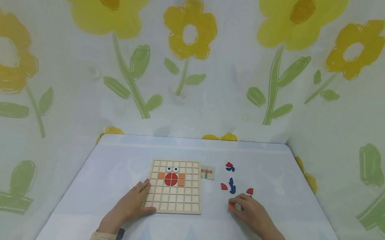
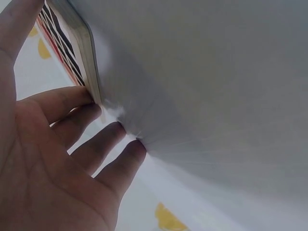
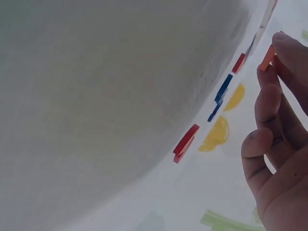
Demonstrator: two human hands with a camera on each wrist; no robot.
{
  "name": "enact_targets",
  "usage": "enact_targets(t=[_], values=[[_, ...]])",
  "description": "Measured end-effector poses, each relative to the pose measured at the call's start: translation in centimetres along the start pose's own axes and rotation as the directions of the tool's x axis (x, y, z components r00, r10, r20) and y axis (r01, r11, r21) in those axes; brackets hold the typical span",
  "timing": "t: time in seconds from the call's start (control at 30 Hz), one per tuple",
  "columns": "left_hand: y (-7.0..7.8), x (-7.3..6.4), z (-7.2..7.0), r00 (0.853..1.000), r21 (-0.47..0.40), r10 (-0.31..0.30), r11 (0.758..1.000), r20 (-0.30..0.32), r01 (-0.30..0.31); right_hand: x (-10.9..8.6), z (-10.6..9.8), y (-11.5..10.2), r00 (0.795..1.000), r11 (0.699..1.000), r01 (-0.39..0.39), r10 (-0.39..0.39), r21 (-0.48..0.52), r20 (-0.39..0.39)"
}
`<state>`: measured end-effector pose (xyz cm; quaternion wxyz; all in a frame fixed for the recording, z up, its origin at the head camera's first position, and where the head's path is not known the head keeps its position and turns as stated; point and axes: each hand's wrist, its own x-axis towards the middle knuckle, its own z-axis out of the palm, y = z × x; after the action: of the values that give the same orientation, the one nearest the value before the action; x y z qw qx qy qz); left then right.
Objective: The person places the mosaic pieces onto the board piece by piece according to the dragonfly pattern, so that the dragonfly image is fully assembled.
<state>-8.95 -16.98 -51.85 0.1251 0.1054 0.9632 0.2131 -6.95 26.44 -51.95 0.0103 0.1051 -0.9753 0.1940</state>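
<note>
The right hand [image 1: 249,210] pinches a flat orange piece [image 1: 231,206], out to the right of the wooden board [image 1: 175,211]. The left hand [image 1: 132,202], spread out, touches the board's edge. On the board sit orange squares [image 1: 181,176], a red circle [image 1: 168,176] and two eyes [image 1: 175,169]. A little picture card [image 1: 207,172] lies beside it.
</note>
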Motion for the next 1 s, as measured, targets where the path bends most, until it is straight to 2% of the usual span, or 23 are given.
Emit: enact_targets(t=[0.6, 1.0], values=[[-0.18, -0.06, 0.15, 1.0, -0.003, 0.011, 1.0, -0.001, -0.011, -0.39, -0.12, 0.06, 0.999, 0.999, 0.037, -0.036, 0.031, -0.021], [-0.03, -0.06, 0.11, 1.0, 0.0, -0.005, 1.0, 0.005, 0.005, -0.8, -0.42, -0.01, 1.0, 1.0, 0.016, -0.015, 0.027, -0.025]])
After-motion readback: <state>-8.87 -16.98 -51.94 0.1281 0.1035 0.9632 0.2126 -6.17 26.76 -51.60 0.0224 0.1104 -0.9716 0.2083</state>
